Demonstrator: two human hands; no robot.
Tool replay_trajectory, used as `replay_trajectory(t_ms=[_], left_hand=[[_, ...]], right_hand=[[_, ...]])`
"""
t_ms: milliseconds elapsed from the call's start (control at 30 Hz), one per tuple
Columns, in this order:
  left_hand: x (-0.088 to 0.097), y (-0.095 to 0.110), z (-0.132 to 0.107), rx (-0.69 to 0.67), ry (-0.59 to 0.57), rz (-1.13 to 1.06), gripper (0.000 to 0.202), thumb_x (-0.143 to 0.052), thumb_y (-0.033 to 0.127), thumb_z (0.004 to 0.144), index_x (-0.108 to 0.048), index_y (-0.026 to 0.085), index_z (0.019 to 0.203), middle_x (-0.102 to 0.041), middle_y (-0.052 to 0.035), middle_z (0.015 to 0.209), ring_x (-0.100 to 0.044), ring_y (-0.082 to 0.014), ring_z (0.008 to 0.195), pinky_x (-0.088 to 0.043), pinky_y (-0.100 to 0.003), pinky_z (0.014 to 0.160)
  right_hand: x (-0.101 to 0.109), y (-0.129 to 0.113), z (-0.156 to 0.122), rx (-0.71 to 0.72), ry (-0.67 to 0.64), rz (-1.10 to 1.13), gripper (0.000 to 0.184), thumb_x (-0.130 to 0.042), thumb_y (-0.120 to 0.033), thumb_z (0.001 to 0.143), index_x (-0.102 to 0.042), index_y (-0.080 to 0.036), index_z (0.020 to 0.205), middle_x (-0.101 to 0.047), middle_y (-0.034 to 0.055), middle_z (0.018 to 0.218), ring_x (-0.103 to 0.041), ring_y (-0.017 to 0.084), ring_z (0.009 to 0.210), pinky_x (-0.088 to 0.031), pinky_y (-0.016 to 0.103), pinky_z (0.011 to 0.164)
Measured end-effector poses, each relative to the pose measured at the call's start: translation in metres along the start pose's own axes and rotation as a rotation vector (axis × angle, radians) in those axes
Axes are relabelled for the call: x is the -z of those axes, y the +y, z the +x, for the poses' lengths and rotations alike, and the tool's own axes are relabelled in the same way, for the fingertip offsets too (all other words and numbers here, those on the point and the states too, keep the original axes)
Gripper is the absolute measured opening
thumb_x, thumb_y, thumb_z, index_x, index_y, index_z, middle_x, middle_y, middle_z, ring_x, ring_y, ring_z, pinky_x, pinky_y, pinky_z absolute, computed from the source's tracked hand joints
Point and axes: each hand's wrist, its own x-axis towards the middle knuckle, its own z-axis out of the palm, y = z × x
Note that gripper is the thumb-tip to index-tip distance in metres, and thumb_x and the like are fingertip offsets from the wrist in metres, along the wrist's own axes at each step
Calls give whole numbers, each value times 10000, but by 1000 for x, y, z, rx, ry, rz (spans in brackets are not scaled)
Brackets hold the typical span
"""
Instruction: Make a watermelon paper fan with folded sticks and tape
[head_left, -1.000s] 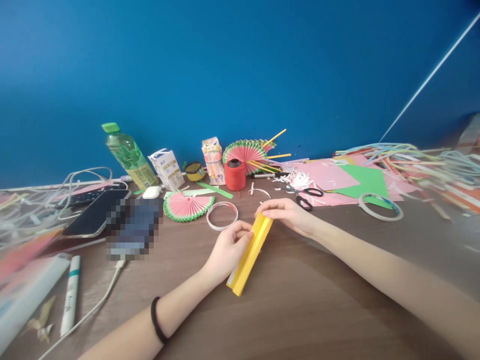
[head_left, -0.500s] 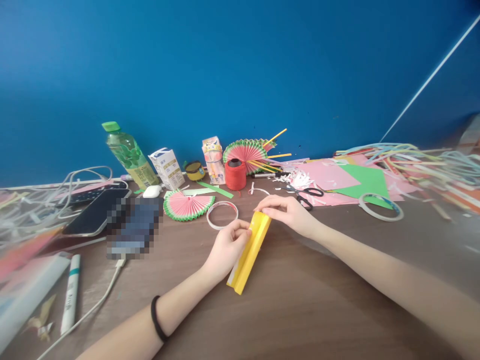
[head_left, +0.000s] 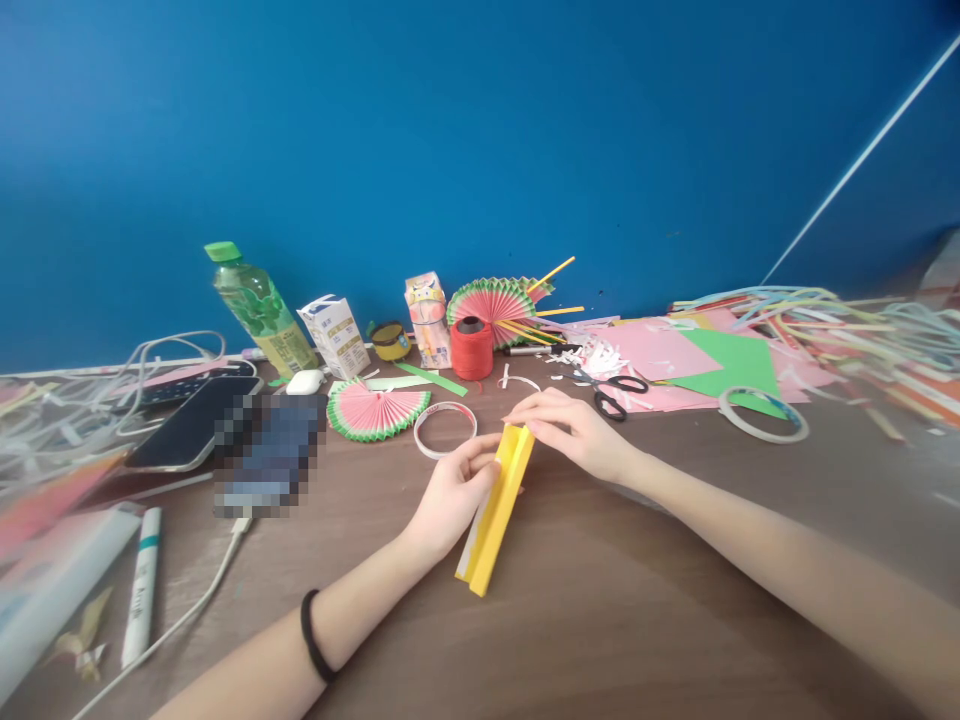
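Observation:
A folded strip of yellow paper slants between my hands, creased lengthwise, with a white band along its left edge. My left hand is closed on its left side, thumb on top. At the upper end, my right hand pinches the paper between thumb and fingers. Just behind my left hand lies a roll of tape. A pleated pink fan with a green edge rests to its left. Black-handled scissors lie beyond my right hand.
Along the back stand a green bottle, a white carton and a red thread spool. Pink and green paper sheets and a second tape roll lie right. A phone, cables and a marker lie left.
The yellow paper's folds stand more upright, and its upper end has shifted slightly left. My right hand has moved slightly left with it. My left hand stays nearly in place.

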Motion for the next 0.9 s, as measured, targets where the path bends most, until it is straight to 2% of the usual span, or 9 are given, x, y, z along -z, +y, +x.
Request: replay_trajectory(t_ms=[267,500,733,833,900], left_hand=[[4,-3,1,-40,-11,49,533,-543,221,737,-461,131,1255,-690,-44,821,-641,-184,773,-480,-276,724],[3,-3,0,-58,-36,57,488,-526,191,735,-506,140,1220,-687,-49,925,-621,-152,797,-461,-232,728],[2,-3,0,-71,-64,115,457,-507,198,752,-519,155,1207,-665,-64,1031,-615,-186,904,-461,-277,804],[1,-4,0,-77,-83,122,454,-515,227,770,-504,165,1219,-664,-69,1033,-628,-189,888,-471,-290,806],[1,-4,0,-62,-73,116,466,-518,251,780,-481,162,1236,-672,-72,1003,-647,-179,814,-484,-292,777]], right_hand=[[1,-2,-1,97,-31,-153,303,-370,-219,900,-635,-189,1043,-638,64,1015,-522,185,923,-390,390,860],[4,2,-1,280,-47,-442,317,-380,-225,888,-629,-160,1074,-650,78,991,-492,189,847,-393,367,774],[9,6,-2,426,-127,-626,345,-383,-225,872,-586,-138,1137,-649,109,1024,-512,222,862,-370,382,714],[8,4,-1,392,-132,-558,332,-398,-236,866,-598,-157,1119,-645,106,1033,-516,226,877,-373,393,731],[6,2,0,277,-94,-420,299,-411,-238,863,-630,-178,1058,-646,91,1023,-520,217,895,-381,398,776]])
